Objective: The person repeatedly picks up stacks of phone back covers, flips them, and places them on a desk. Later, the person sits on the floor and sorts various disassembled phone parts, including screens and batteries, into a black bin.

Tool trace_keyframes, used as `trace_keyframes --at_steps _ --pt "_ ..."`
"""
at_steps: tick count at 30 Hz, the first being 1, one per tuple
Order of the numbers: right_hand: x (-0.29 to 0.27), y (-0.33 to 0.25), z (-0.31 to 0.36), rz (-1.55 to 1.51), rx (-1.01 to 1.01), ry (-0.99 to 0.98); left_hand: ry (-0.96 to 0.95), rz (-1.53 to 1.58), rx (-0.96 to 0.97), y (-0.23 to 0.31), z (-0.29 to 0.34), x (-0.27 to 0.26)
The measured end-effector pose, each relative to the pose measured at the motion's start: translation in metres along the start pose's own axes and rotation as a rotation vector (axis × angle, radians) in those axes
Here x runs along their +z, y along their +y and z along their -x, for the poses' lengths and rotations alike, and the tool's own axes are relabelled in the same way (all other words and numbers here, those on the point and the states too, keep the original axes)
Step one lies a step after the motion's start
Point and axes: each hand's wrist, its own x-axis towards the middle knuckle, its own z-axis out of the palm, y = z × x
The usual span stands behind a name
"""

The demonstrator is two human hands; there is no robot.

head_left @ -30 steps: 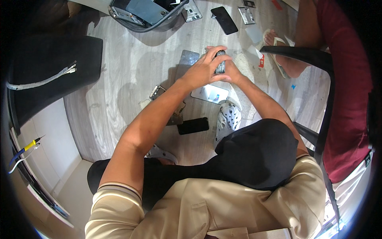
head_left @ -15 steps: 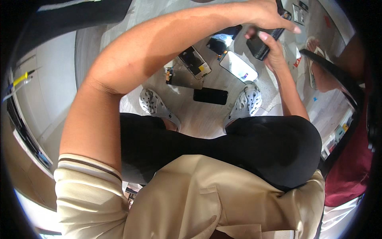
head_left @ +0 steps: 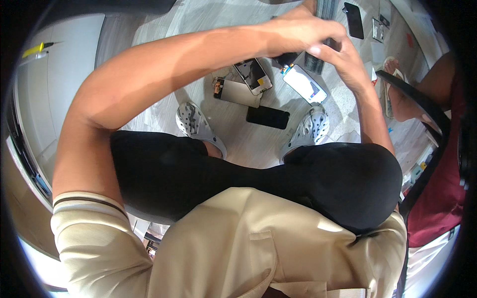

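Observation:
My left hand [head_left: 305, 31] and my right hand [head_left: 348, 62] meet at the upper right, fingers closed round a long dark-grey stack of thin slabs [head_left: 326, 9]. Its lower end shows below my right thumb; motion blur hides the detail. Beneath the hands, a phone screen with a bright white face [head_left: 303, 83] lies on the floor, beside a partly covered dark panel [head_left: 285, 59]. Left of these are an opened phone part with a white rim [head_left: 254, 75] and a grey screen panel [head_left: 238, 93]. A black phone-shaped panel [head_left: 268, 117] lies between my shoes.
Another black phone-shaped panel [head_left: 354, 21] and a small framed part [head_left: 378, 30] lie on the floor at the far right. At the right edge a person in a maroon top [head_left: 437, 198] sits close, a sandalled foot [head_left: 392, 74] on the floor. My patterned clogs [head_left: 194, 121] flank the parts.
My hands have come together, and the dark stack has turned nearly upright in the picture. A black panel now shows on the floor at the upper right, where my left hand was.

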Motion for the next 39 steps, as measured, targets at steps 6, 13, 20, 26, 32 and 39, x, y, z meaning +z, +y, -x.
trace_keyframes --at_steps 6,13,20,26,32,39 --pt "-0.005 -0.035 -0.019 0.162 0.001 -0.209 0.239 0.831 -0.360 0.003 0.070 -0.066" --pt "-0.018 -0.009 -0.071 1.027 -0.076 -0.428 0.467 0.832 -0.292 0.003 0.125 -0.116" --pt "-0.006 0.097 -0.076 1.190 -0.224 -0.583 0.554 0.919 -0.359 -0.005 0.131 -0.117" --pt "-0.013 0.110 -0.084 1.211 -0.221 -0.524 0.543 0.952 -0.503 -0.022 0.141 -0.109" --pt "-0.031 0.076 -0.071 1.072 -0.421 -0.408 0.554 0.902 -0.540 -0.024 0.144 -0.102" --pt "-0.037 0.072 -0.012 0.745 -0.288 -0.054 0.508 0.938 -0.589 -0.025 0.135 -0.098"
